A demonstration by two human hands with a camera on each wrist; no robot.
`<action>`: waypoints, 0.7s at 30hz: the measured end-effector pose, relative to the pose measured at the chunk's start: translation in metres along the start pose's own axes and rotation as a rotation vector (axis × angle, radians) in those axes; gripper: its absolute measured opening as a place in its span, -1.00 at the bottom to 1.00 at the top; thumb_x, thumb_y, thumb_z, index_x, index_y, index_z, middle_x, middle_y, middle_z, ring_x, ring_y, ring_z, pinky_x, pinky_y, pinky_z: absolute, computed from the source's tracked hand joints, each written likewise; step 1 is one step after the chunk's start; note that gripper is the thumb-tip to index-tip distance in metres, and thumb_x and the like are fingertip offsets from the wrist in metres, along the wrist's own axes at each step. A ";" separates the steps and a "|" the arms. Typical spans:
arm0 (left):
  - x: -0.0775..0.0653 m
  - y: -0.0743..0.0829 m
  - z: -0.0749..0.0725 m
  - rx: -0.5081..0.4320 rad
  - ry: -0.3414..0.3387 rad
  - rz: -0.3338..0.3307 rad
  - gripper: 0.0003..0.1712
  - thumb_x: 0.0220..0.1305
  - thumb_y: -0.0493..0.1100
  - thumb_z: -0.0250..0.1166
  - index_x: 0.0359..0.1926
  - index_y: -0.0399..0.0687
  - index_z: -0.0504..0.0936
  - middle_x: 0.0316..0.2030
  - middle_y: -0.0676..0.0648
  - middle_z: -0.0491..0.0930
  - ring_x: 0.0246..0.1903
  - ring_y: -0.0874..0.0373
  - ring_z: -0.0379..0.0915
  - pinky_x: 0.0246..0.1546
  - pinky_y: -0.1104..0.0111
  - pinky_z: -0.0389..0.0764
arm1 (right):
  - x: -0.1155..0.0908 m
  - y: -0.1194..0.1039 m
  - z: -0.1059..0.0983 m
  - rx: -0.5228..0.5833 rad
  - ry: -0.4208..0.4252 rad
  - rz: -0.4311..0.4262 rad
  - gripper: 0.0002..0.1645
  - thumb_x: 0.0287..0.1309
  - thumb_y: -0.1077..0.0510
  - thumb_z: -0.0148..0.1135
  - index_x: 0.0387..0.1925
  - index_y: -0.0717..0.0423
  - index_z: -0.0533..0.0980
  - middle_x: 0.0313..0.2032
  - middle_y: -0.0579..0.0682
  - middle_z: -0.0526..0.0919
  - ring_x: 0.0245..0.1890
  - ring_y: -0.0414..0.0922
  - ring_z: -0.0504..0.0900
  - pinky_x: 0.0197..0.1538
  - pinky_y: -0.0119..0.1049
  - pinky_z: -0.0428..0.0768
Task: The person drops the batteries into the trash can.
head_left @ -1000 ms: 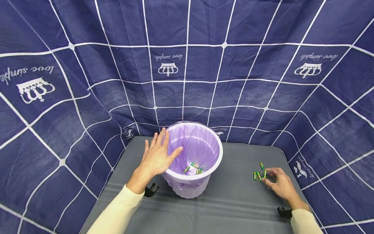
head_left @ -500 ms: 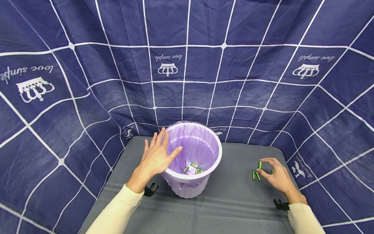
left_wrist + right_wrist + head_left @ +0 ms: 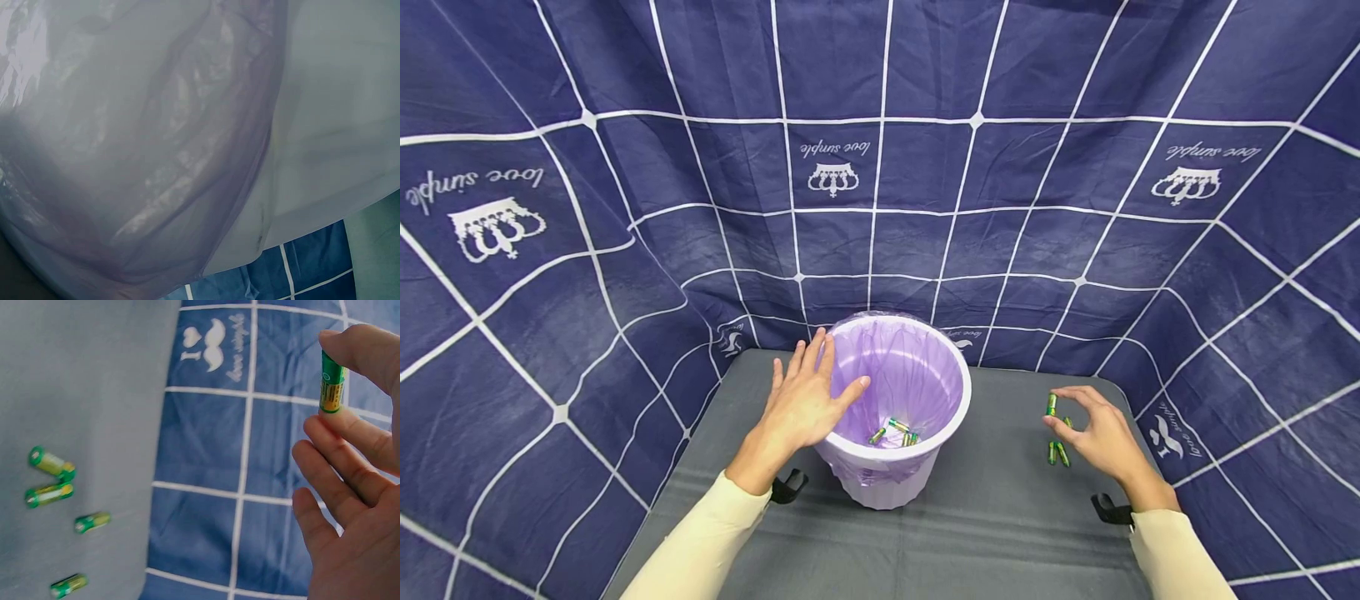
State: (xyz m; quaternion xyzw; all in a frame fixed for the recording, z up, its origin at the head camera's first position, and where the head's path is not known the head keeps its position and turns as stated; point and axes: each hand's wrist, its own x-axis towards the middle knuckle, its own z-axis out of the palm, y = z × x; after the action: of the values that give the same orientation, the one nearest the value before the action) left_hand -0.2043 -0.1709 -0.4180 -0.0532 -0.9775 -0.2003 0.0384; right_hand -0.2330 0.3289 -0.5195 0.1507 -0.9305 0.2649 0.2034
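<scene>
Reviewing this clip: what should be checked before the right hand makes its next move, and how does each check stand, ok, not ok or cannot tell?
1. Right hand pinches the held battery by its ends: ok.
2. Held battery apart from the four loose batteries: ok, in the right wrist view.
3. Held battery over the bin: not ok; it is off to the bin's right.
4. Bin upright, its mouth open: ok.
5. Purple liner folded over the rim: ok where visible.
6. Left hand bracing the bin: cannot tell; it is at the left rim, but pressure doesn't show.
</scene>
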 end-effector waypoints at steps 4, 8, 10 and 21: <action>0.000 0.001 0.000 -0.001 -0.004 0.001 0.23 0.68 0.61 0.06 0.92 -0.14 0.04 0.95 -0.19 -0.16 0.91 -0.42 -0.22 0.81 -0.56 -0.24 | 0.008 -0.013 -0.001 0.013 0.016 -0.030 -0.40 0.22 0.10 0.81 0.26 0.10 0.80 0.17 0.12 0.88 0.23 0.31 0.85 0.19 -0.10 0.61; 0.000 0.001 0.000 -0.003 -0.002 0.001 0.24 0.67 0.61 0.07 0.92 -0.14 0.04 0.95 -0.19 -0.16 0.91 -0.43 -0.22 0.81 -0.56 -0.24 | 0.017 -0.021 0.000 0.026 0.025 -0.063 -0.40 0.18 0.11 0.83 0.25 0.06 0.81 0.15 0.08 0.90 0.22 0.29 0.87 0.19 -0.07 0.62; 0.000 0.001 0.000 -0.005 -0.007 0.001 0.24 0.67 0.61 0.06 0.92 -0.13 0.04 0.95 -0.19 -0.16 0.91 -0.43 -0.22 0.81 -0.56 -0.24 | 0.020 -0.025 0.001 0.029 0.021 -0.073 -0.39 0.18 0.11 0.82 0.25 0.06 0.81 0.15 0.06 0.90 0.23 0.29 0.87 0.20 -0.03 0.63; -0.001 0.002 0.000 -0.003 -0.003 0.008 0.24 0.67 0.61 0.07 0.92 -0.14 0.03 0.95 -0.19 -0.17 0.91 -0.43 -0.22 0.80 -0.58 -0.24 | 0.044 -0.056 0.002 0.064 -0.003 -0.114 -0.40 0.25 0.07 0.79 0.28 0.07 0.80 0.15 0.04 0.92 0.22 0.23 0.89 0.24 0.06 0.66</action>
State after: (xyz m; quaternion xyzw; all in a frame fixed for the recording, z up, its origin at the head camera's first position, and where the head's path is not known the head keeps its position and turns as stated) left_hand -0.2036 -0.1693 -0.4176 -0.0574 -0.9771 -0.2015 0.0374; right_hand -0.2501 0.2748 -0.4768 0.2104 -0.9117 0.2824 0.2117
